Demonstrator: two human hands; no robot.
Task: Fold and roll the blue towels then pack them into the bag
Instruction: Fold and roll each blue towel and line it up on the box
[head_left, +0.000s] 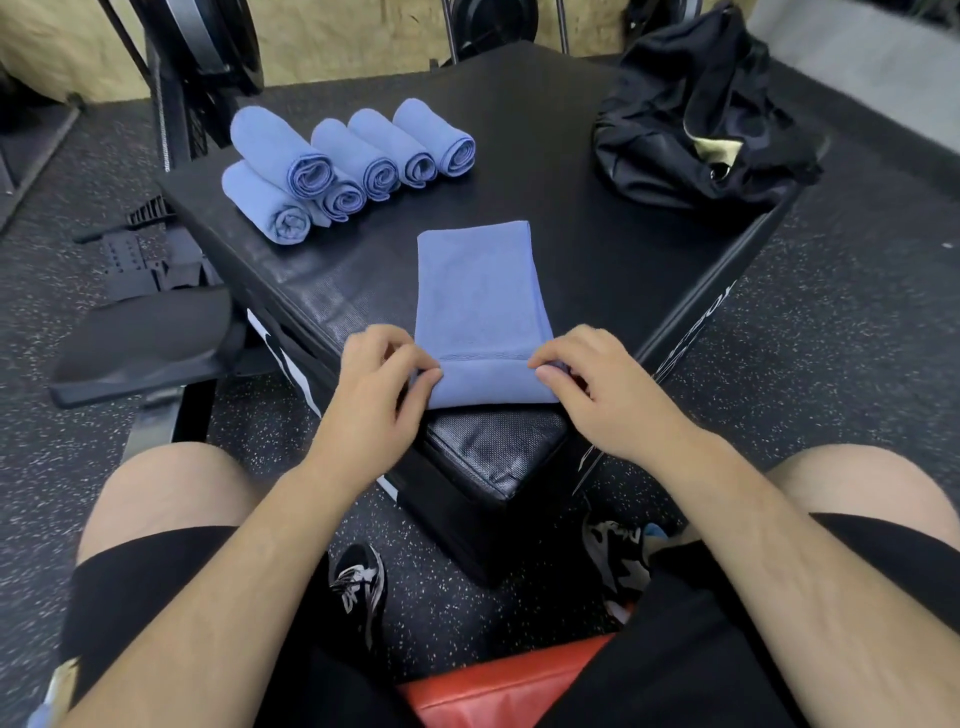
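A blue towel (480, 291), folded into a long strip, lies on the black padded box (597, 260) and points away from me. Its near end is turned over into a first small roll. My left hand (384, 384) pinches the left end of that roll. My right hand (597, 384) pinches the right end. Several rolled blue towels (332, 166) are stacked at the far left of the box. The black bag (696, 119) slumps at the far right corner, with its opening towards the towels.
A black bench pad (150, 338) stands left of the box. Gym machines and weight plates (208, 47) rise behind it. My knees, shoes and a red seat (498, 686) are below, on speckled rubber floor.
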